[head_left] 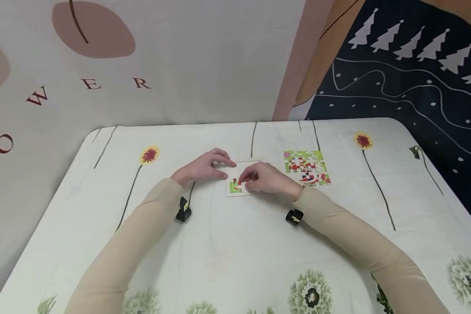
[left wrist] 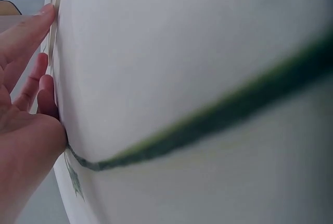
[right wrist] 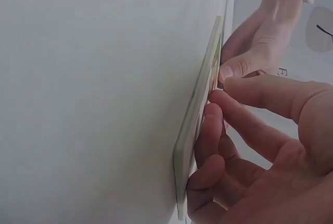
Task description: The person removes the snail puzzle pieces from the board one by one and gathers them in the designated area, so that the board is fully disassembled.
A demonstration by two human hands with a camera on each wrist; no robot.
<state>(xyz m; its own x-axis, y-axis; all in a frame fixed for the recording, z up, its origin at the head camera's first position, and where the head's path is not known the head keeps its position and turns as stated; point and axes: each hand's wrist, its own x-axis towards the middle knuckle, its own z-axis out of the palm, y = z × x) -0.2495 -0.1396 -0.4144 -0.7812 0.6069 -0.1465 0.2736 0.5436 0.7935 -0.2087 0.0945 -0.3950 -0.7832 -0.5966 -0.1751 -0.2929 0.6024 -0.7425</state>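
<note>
A thin white puzzle tray [head_left: 241,167] lies flat on the table, with a green and red jigsaw piece [head_left: 233,187] in its near left corner. Along the tray's left edge rests my left hand [head_left: 207,166], its fingers loosely extended and thumb apart from them. Over the tray, my right hand [head_left: 267,178] has thumb and index fingertips pinched together at a small puzzle piece, mostly hidden by the fingers. In the right wrist view the tray [right wrist: 186,151] appears edge-on, the other right-hand fingers curled against its face.
Right of the tray lies a square cluster of colourful puzzle pieces [head_left: 306,165], partly overlapped by the right wrist. A flower-printed white cloth [head_left: 227,244] covers the table. Printed fabric [head_left: 204,65] hangs behind it. Each wrist carries a small black device [head_left: 183,210].
</note>
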